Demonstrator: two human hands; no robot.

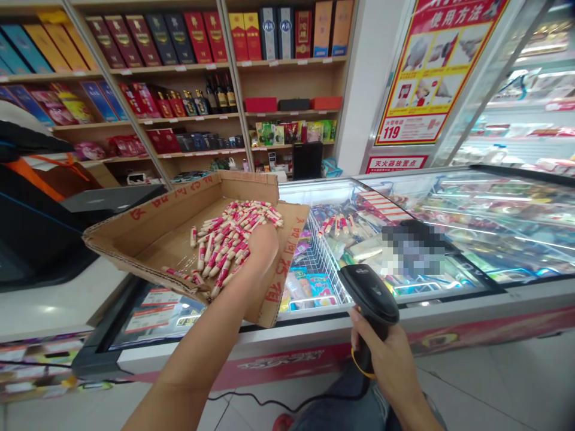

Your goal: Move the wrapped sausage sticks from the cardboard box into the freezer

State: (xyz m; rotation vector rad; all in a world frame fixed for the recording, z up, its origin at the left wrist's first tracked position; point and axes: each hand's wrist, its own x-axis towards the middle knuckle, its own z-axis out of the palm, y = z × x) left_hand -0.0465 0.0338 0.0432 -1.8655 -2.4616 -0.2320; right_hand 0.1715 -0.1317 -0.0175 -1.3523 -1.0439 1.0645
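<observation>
Saw short wrapped sticks (222, 239), pale with red bands, heaped in an open cardboard box (148, 242), with a few strays lying toward its near edge. Found the left hand (264, 239) lowered onto the right side of that heap, with sticks just beyond the knuckles and to the left of them. Could not tell open from closed there, nor any stick in the grasp, with the fingers turned away and hidden behind the back of the hand. Judged the step in hand as handling the sticks inside the box, and a next move there to call for a light pinch on one or a few, without tipping the cardboard. Gripped a black handheld scanner (371, 293) in the right hand (390, 353), with fingers wrapped around the handle, well apart from the heap. Traced a dark cable (287, 411) away from the handle. Noted the box resting on a chest freezer (314, 332), near a white wire basket (321, 254). Made out similar sticks (338, 225) past the basket, under the glass or perhaps reflected in it. Saw, farther back, wooden shelves (148, 70) of boxed goods (155, 39) and a red-and-yellow poster (420, 78).
</observation>
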